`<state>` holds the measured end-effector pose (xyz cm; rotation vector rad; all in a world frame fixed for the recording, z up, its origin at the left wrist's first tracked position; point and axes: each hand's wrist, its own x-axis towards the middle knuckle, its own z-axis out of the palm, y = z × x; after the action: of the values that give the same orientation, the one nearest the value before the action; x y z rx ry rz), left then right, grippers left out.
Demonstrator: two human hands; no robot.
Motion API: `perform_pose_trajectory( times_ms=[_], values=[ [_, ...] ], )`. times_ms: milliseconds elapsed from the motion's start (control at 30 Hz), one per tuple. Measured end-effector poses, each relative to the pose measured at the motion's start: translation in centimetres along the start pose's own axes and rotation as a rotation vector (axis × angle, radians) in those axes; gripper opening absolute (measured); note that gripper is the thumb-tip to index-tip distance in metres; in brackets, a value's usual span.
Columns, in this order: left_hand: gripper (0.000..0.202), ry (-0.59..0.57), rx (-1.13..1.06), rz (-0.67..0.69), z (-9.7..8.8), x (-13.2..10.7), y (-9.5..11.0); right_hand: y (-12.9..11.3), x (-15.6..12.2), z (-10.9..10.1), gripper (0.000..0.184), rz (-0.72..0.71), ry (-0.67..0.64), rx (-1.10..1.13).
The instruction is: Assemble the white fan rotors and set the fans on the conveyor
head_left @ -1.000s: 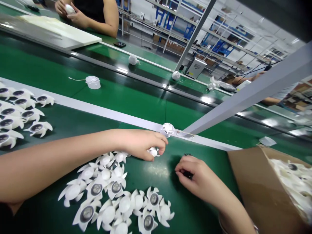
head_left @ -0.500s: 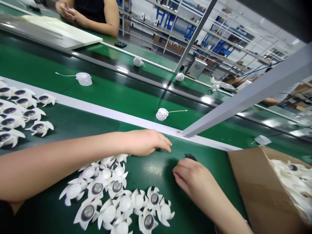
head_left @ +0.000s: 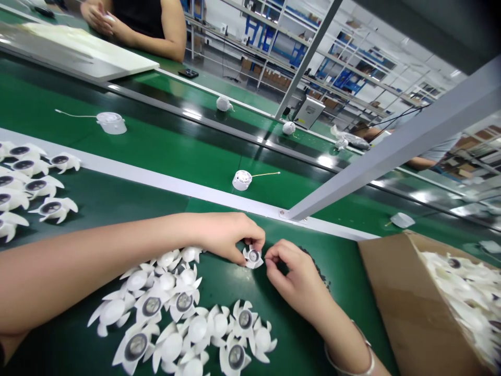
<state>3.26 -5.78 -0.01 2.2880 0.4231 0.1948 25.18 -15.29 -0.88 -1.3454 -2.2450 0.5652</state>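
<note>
The small white fan [head_left: 253, 257] is between the two hands, near the far edge of the bench [head_left: 129, 194]. The left hand [head_left: 230, 235] is nearer, thumb and fingers closed on its blades. The right hand [head_left: 302, 274] sits just beside it, thumb and forefinger drawn into a narrow pinch (whether anything is in it cannot be told). The fan is round, without a clear long axis; its grey-rimmed hub faces up. Blades are curved, smooth, apparently plastic. Similar fans [head_left: 198, 329] lie heaped toward the near edge, some domed side up. Loose black pieces [head_left: 321, 271] lie beside the right hand; a brown cardboard box [head_left: 403, 297] stands farther right.
</note>
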Motion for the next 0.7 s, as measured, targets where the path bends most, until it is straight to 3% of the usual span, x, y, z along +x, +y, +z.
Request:
perform_pose_trajectory(
  times_ms=[167, 467, 700],
  values=[
    [0.027, -0.001, -0.021, -0.01, 0.4, 0.2, -0.2, -0.7, 0.7, 1.2, 0.01, -0.034, 0.074, 0.09],
    [0.032, 0.005, 0.039, -0.043, 0.2, 0.3, 0.4, -1.3, 0.4, 1.0, 0.012, -0.25, 0.001, -0.364],
    [0.032, 0.011, 0.044, -0.05, 0.4, 0.3, 0.4, -1.2, 0.2, 1.1, 0.013, -0.273, 0.036, -0.447]
  ],
)
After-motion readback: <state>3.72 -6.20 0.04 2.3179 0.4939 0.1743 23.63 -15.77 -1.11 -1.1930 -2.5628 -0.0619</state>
